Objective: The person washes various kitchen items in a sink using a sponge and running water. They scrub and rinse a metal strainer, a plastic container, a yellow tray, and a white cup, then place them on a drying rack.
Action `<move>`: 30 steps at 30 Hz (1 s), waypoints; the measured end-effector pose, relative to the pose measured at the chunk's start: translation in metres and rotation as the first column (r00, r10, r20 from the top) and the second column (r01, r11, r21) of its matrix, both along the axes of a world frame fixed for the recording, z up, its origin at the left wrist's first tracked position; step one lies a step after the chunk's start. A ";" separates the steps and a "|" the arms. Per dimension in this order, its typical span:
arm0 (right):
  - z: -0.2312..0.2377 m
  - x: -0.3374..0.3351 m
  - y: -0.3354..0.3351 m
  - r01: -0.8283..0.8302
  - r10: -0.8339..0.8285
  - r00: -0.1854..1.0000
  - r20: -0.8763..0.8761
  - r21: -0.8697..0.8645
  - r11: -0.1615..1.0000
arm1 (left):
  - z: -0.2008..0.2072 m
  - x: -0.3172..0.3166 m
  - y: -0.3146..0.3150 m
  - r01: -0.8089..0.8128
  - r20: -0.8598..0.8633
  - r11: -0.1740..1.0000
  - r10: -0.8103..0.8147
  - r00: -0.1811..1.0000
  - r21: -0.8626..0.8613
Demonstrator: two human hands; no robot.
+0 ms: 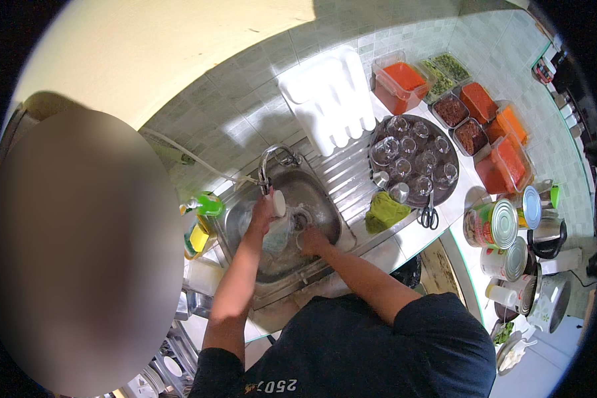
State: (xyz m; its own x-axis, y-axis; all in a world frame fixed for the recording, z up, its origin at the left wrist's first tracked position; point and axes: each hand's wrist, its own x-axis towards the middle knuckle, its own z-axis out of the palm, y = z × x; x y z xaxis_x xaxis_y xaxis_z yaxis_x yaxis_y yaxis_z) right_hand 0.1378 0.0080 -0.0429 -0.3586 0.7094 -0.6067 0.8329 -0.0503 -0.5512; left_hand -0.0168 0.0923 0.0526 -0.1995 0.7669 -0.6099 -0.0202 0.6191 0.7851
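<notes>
My left hand (263, 215) is closed around a small white cup (278, 204) under the curved metal tap (265, 162). Lower in the steel sink (328, 199), near the drain, my right hand (312, 241) has its fingers curled. Whatever it may hold is too small and blurred to make out. A pale, translucent round thing (275, 240) lies on the sink bottom between my hands, and the basin looks wet.
Right of the sink, a ribbed drainboard (341, 176) holds a white rack (328, 99). Beyond are a round tray of glasses (414, 199), a green cloth (386, 212), scissors (428, 217), food containers (401, 86) and cans (491, 224). A green bottle (209, 204) and sponge (198, 237) stand left.
</notes>
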 end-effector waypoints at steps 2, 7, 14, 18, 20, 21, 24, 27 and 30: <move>-0.004 0.021 0.019 0.072 -0.062 0.993 -0.099 0.102 0.992 | 0.007 0.003 0.009 0.238 -0.428 0.971 -0.203 0.880 0.029; 0.013 0.031 0.076 0.340 -0.159 0.876 -0.455 0.351 0.873 | 0.015 0.006 -0.009 0.549 -0.768 0.683 0.028 0.640 0.482; 0.065 -0.043 0.117 0.069 0.129 0.833 -0.538 0.332 0.941 | 0.056 -0.053 -0.100 0.274 -0.663 0.851 0.111 0.740 0.449; 0.084 -0.060 0.116 0.000 -0.568 0.463 -0.680 -0.641 0.767 | 0.081 -0.086 -0.136 -0.412 0.285 0.909 0.377 0.881 0.071; 0.090 -0.064 0.112 -0.098 -0.817 0.358 -0.452 -0.888 0.448 | 0.091 -0.095 -0.151 -0.410 0.491 0.912 0.366 0.791 -0.019; 0.092 -0.066 0.109 -0.052 -0.787 0.372 -0.492 -0.858 0.511 | 0.094 -0.095 -0.157 -0.457 0.555 0.888 0.402 0.728 -0.043; 0.094 -0.066 0.103 0.167 -0.746 0.383 -0.545 -0.753 0.637 | 0.101 -0.097 -0.172 -0.479 0.676 0.876 0.388 0.626 -0.059; 0.090 -0.060 0.103 0.116 -0.463 0.514 -0.722 -0.476 0.872 | 0.099 -0.098 -0.185 -0.496 0.685 0.868 0.383 0.619 -0.037; 0.087 -0.054 0.105 0.061 0.168 0.859 -0.484 0.422 0.905 | 0.094 -0.102 -0.196 -0.472 0.788 0.881 0.266 0.555 0.036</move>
State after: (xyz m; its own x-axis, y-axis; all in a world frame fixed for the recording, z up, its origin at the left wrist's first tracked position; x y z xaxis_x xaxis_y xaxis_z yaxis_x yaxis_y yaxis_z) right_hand 0.0842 0.1129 0.0436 -0.5737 0.8190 0.0081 0.4314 0.3106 -0.8470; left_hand -0.1189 -0.1036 0.1464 -0.0552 0.8616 -0.5045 -0.8411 0.2321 0.4885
